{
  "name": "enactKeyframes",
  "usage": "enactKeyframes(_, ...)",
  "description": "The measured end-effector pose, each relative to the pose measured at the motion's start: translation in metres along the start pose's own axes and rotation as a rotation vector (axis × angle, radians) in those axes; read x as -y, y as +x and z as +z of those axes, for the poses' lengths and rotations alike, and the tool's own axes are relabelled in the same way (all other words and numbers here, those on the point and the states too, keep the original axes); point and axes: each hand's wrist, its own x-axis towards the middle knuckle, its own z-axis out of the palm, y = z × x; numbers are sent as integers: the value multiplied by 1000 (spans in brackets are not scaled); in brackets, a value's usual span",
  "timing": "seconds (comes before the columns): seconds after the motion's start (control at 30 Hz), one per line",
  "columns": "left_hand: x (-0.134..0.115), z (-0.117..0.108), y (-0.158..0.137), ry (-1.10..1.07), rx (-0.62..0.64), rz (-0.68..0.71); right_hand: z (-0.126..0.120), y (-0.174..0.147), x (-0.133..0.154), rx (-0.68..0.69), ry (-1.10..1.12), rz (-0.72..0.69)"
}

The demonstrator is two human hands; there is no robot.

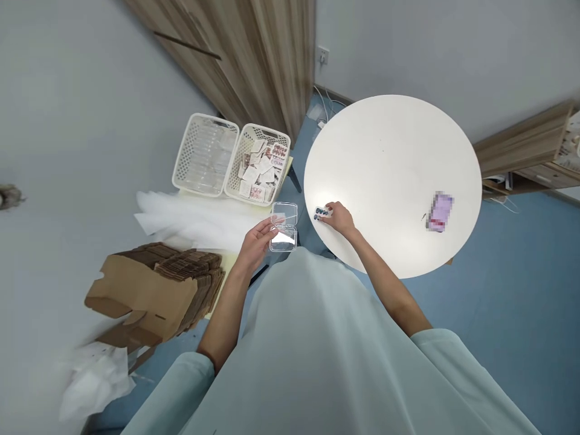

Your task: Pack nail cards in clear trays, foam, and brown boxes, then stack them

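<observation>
Clear plastic hinged case (285,227) stands unfolded beyond the round table's (393,175) left edge, long axis running away from the body; the left hand (257,240) pinches its left side. Near that edge, the right hand (339,219), fingers nearly closed, grips a press-on nail card (322,211) lengthwise crosswise, free end pointing left.

Pale grey walls (435,48), blue floor (521,290), wood-grain cabinet (254,54), round white table (389,163)
</observation>
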Motion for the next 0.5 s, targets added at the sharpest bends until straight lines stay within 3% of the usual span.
enactKeyframes(0.27, 2, -19, -3, -82, -56, -34, 19, 9, 11, -5, -370, -45)
enactKeyframes(0.5, -5, -12, 2, -110, -25, -67, 18, 0, 12, 14, -285, 47)
